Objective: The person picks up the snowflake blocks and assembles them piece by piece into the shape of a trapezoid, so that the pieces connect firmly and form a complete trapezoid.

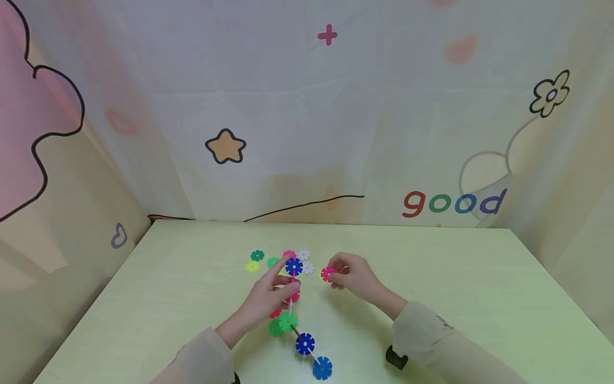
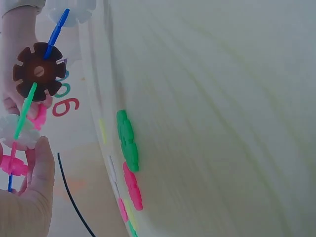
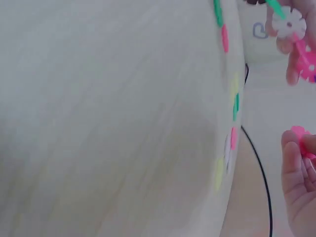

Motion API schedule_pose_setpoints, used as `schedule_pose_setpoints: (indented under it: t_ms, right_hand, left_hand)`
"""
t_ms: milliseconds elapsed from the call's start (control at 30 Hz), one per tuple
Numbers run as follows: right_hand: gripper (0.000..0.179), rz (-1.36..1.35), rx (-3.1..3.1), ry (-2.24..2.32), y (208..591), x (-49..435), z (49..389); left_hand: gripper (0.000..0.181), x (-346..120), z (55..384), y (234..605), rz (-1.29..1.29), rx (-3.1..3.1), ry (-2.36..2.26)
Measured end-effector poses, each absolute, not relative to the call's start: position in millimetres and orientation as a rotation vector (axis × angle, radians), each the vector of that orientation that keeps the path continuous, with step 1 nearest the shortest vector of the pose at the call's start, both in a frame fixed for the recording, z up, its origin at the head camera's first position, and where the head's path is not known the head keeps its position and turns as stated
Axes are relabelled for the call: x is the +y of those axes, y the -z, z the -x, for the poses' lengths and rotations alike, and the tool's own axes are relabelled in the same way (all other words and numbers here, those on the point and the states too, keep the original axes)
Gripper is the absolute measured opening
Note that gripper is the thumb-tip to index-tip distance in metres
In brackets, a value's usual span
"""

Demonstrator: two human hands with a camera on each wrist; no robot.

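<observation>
My left hand (image 1: 264, 296) grips a chain of notched plastic discs slotted edge to edge. At its top is a dark blue disc (image 1: 294, 266). Lower down come a green disc (image 1: 288, 321), another dark blue disc (image 1: 305, 344) and a lighter blue disc (image 1: 322, 368). The left wrist view also shows a brown disc (image 2: 27, 66) and a white disc (image 2: 10, 129) in this chain. To the right, apart from the chain, my right hand (image 1: 355, 276) pinches a single pink disc (image 1: 328, 274) between thumb and fingers.
Several loose discs lie behind the left hand, among them a dark green one (image 1: 257, 255), a yellow one (image 1: 252, 266) and a white one (image 1: 304, 254). On the pale table (image 1: 479, 298), a green disc (image 1: 275, 328) lies beside the chain. A printed cloth (image 1: 268, 64) hangs behind.
</observation>
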State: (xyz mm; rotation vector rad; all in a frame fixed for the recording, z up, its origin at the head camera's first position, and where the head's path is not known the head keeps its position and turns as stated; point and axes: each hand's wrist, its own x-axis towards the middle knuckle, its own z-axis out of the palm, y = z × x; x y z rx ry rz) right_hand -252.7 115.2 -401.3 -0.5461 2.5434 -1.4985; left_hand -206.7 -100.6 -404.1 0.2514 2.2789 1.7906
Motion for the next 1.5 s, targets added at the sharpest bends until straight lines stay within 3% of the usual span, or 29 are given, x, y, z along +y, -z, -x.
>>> schedule_pose_setpoints:
  t_ms: [300,1500]
  right_hand:
    - [0.011,0.523,2.508,1.671,380.2,93.9,229.5]
    - [0.011,0.641,2.803,1.627,390.9,75.7,217.9]
  left_hand:
    - [0.062,-93.6,197.9,384.3,-0.248,2.291,-1.774]
    - [0.062,-81.3,202.6,396.0,-0.225,2.408,-1.807]
